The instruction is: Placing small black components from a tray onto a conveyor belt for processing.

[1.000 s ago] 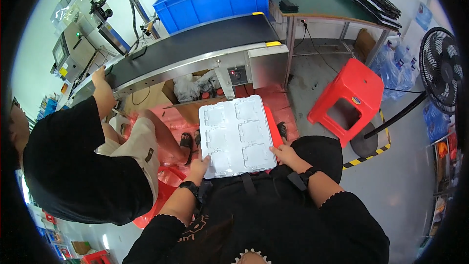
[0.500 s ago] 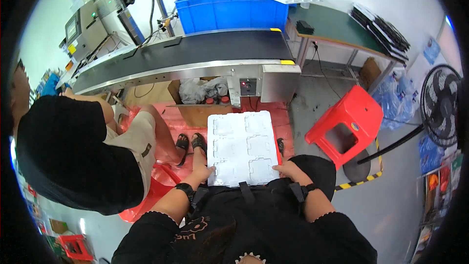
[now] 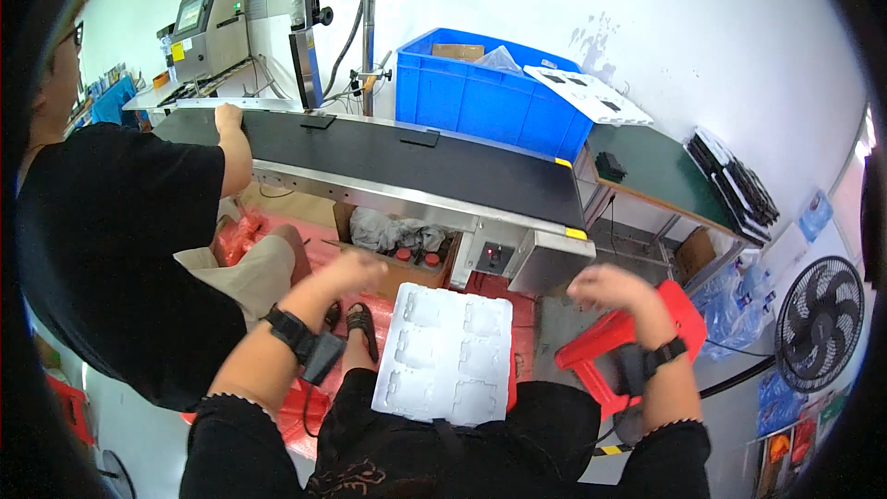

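A white molded plastic tray point(image 3: 443, 351) with several shallow rectangular recesses rests on my lap, with something red under its right edge. My left hand point(image 3: 356, 273) is raised beyond the tray's far left corner, over the floor before the conveyor, its fingers smeared by motion. Higher than the tray and to its right, my right hand point(image 3: 605, 286) hangs near the conveyor's end, fingers loosely bent and apart, with nothing seen in them. Neither hand touches the tray. On the black conveyor belt point(image 3: 499, 162) lie two flat dark pieces, one of them a thin dark plate point(image 3: 420, 138).
A co-worker's arm point(image 3: 236, 152) reaches onto the belt at left. Behind the belt stands a blue bin point(image 3: 490, 97) with a white panel point(image 3: 591, 95) on its corner. A red stool point(image 3: 679, 314), a black fan point(image 3: 818, 323) and a green table point(image 3: 647, 162) are at right.
Both hands have let go of the tray's sides and moved up and outward. My view has tilted up toward the conveyor. The co-worker's arm now reaches over the belt.
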A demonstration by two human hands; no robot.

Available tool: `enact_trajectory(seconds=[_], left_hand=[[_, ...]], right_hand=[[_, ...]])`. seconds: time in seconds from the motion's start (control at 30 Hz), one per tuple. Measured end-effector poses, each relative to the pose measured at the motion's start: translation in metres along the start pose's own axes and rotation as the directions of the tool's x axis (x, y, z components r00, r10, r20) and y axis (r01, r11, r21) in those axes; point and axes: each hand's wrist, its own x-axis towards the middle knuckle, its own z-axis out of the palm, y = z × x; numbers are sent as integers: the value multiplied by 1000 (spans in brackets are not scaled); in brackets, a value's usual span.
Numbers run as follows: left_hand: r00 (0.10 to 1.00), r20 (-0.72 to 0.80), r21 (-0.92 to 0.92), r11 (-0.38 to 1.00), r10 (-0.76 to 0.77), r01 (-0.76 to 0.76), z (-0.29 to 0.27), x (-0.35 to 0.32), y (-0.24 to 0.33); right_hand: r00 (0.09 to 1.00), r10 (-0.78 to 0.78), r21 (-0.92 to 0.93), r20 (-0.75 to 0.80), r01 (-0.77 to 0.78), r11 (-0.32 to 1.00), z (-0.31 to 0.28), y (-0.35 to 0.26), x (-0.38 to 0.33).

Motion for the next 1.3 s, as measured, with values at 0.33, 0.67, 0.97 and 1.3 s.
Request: enact_trajectory(seconds=[0.33, 0.67, 0.97, 1.3], left_hand=[[755, -567, 592, 800, 328, 97, -151, 113, 90], [872, -482, 578, 717, -85, 389, -152, 223, 51], [859, -479, 607, 775, 181, 175, -109, 201, 99], [900, -378, 645, 759, 216, 89, -65, 178, 136]], right_hand=[[749, -435, -505, -501, 155, 849, -133, -134, 143], [984, -46, -606, -170, -68, 793, -82, -146, 264], [927, -55, -572, -372, -182, 800, -91, -87, 254], [906, -123, -658, -405, -196, 727, -112, -69, 199]])
